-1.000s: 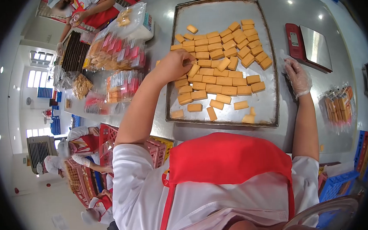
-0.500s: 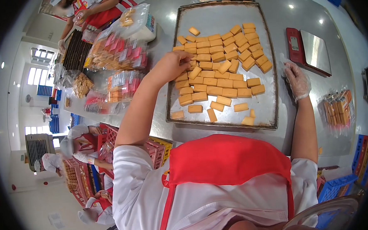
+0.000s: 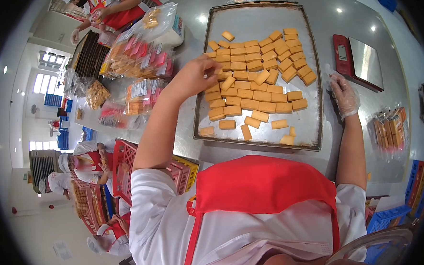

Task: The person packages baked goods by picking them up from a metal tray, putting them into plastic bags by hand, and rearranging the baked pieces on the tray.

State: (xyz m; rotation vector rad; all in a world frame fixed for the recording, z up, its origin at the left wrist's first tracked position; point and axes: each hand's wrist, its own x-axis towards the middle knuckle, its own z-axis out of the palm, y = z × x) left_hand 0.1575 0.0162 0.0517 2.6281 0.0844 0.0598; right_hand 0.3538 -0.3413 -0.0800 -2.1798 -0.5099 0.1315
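A metal baking tray (image 3: 263,22) in front of me holds many small rectangular golden biscuits (image 3: 249,104). Most lie close together in rows, with a few loose ones near the front. My left hand (image 3: 197,76), bare, is over the tray's left edge at the ends of the rows. Its fingers are pinched together, with a biscuit partly visible at the tips. My right hand (image 3: 345,95), in a clear plastic glove, rests on the table just beyond the tray's right edge. Its fingers are loosely bent and apart, and nothing shows in them.
A red kitchen scale (image 3: 343,58) stands right of the tray, with packed biscuits (image 3: 389,130) nearer me. Filled bags (image 3: 141,57) and a white tub (image 3: 173,33) crowd the left side. Co-workers (image 3: 114,13) stand beyond and at lower left, near red crates (image 3: 122,161).
The view has shifted slightly, so the tray and table appear a little further right. My left hand has lifted slightly and its fingers have shifted; my right hand stays beside the tray.
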